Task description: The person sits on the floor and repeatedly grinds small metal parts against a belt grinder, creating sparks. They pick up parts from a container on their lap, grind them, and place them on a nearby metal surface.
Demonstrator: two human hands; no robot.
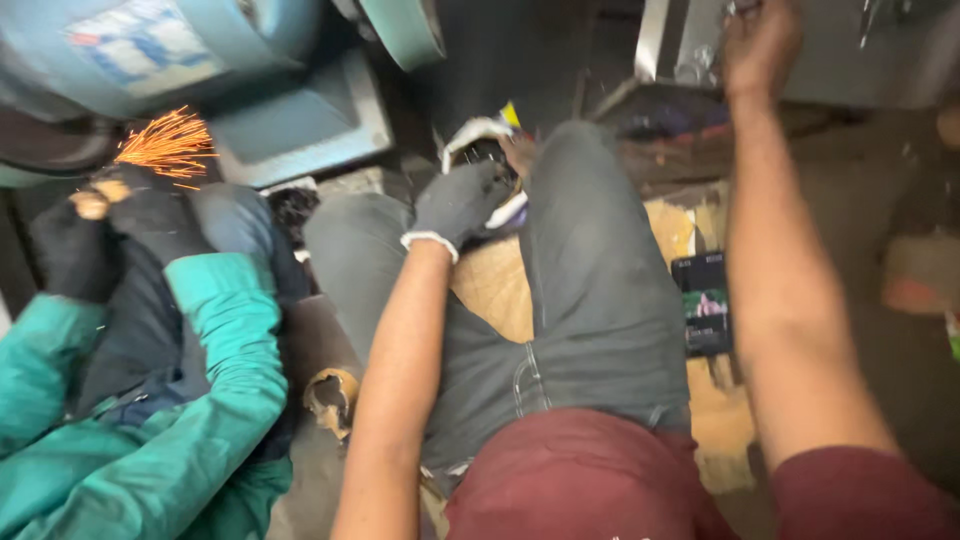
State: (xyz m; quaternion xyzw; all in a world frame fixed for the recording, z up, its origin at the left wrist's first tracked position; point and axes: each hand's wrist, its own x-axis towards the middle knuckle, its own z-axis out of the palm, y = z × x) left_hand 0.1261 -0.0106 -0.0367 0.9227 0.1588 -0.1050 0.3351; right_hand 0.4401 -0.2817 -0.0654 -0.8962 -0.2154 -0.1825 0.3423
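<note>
On dusty workshop floor (850, 200), gloved left grip (462, 203) clasping white-rimmed object (478, 135), right grip (760, 45) unclear.

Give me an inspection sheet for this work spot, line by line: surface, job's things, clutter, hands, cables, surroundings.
Surface: dark, dirty floor; the person sits on flattened cardboard.
Job's things: a white-rimmed dark object at the knee, kind unclear.
Clutter: a small dark box on the cardboard; scraps beside it.
Hands: left hand wears a dark glove, resting on the object; right hand bare, raised to a metal edge, grip unclear.
Cables: nothing seen.
Surroundings: a co-worker's green sleeve on the left, gloved hands at a blue grinding machine throwing orange sparks.
</note>
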